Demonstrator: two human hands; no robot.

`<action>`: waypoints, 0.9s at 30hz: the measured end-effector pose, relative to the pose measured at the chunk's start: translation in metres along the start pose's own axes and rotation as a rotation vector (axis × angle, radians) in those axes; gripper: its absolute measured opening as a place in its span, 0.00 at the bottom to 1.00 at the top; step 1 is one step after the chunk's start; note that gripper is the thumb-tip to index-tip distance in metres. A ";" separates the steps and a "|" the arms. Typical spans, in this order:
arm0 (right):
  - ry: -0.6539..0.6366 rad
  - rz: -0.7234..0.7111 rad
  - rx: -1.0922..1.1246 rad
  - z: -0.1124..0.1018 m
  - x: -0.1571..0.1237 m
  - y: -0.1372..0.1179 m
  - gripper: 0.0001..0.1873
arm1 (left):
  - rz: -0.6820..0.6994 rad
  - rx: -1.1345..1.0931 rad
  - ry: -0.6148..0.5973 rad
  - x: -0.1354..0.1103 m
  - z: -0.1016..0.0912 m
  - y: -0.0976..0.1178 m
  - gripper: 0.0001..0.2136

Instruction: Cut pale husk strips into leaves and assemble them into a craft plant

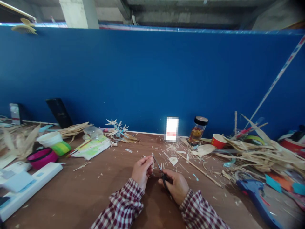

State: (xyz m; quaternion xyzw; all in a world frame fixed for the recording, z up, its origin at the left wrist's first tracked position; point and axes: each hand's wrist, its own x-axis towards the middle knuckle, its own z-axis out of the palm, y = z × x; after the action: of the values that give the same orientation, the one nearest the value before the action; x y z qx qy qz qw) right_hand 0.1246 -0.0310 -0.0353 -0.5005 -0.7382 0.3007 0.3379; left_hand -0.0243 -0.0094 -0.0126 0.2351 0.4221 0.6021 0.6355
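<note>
My left hand (142, 171) is closed in a pinch on a small pale strip of dried leaf (148, 156) above the brown table (95, 190). My right hand (175, 184) grips black-handled scissors (160, 170), whose blades point up and left toward the pinched strip. Both hands sit close together near the table's front middle. Both sleeves are red-and-white checked. Pale leaf clippings (172, 156) lie scattered just beyond the hands.
A blue glue gun (256, 194) lies front right beside a heap of dried leaf strips (259, 152). A red paper cup (218, 141) and a glass jar (197, 130) stand behind. At left are a white cup (50, 139), a pink case (41, 157), a white power strip (26, 187). A blue wall (152, 76) backs the table.
</note>
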 end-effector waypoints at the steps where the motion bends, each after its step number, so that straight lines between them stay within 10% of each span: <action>1: -0.003 0.004 0.001 0.000 0.000 0.000 0.12 | -0.002 -0.002 0.001 0.000 0.000 0.000 0.12; 27: -0.009 0.012 -0.033 -0.001 0.001 0.000 0.12 | -0.004 -0.008 0.001 -0.002 0.001 0.002 0.10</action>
State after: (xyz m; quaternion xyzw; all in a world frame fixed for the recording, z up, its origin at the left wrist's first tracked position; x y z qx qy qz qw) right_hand 0.1252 -0.0305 -0.0342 -0.5089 -0.7415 0.2930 0.3245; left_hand -0.0246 -0.0103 -0.0099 0.2314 0.4208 0.6027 0.6374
